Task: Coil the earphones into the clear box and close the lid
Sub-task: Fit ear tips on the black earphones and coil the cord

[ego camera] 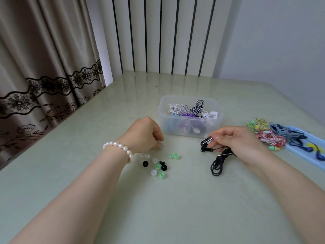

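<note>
Both hands hover low: right hand [235,140] grips black earphones [217,162], left hand [144,132] curled.

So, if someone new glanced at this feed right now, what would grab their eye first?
Probably the clear box at mid-table, lid off and stuffed with coiled earphones. Next, the right hand pinching black earphones beside it, and the left hand picking at loose ear tips. A bright tangle of earphones lies far right.

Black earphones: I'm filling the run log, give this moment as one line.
right hand holds coiled black earphones | left hand pinches clear ear tip | clear box open, part-filled
</note>
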Available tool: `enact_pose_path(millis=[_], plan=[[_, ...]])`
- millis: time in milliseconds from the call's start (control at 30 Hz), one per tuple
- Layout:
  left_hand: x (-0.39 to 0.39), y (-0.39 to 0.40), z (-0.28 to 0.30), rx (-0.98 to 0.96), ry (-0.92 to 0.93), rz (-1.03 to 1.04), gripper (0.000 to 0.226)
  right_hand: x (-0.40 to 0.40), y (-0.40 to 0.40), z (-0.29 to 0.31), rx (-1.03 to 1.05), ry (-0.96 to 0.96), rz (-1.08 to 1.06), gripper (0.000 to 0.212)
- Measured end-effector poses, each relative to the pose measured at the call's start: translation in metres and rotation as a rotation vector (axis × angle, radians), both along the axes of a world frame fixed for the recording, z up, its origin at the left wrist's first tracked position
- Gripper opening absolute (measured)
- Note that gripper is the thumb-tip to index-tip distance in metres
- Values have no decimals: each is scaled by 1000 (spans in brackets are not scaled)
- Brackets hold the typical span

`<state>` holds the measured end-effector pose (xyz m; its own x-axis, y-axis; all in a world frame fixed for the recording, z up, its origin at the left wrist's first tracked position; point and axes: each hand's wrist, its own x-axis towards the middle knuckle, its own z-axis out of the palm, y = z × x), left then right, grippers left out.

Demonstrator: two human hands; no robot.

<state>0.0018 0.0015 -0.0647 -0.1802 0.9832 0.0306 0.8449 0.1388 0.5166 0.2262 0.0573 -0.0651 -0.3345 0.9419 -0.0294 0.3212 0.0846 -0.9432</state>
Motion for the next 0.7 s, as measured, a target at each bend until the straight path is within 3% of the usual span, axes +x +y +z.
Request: enact_pose_path(millis=[400, 700], plan=[[0, -3, 7, -24, -89, 37, 47, -2, -3, 4, 10, 35, 2, 15], [4, -9, 18, 51, -406, 12, 11, -1, -7, 10, -57, 118, 29, 17]])
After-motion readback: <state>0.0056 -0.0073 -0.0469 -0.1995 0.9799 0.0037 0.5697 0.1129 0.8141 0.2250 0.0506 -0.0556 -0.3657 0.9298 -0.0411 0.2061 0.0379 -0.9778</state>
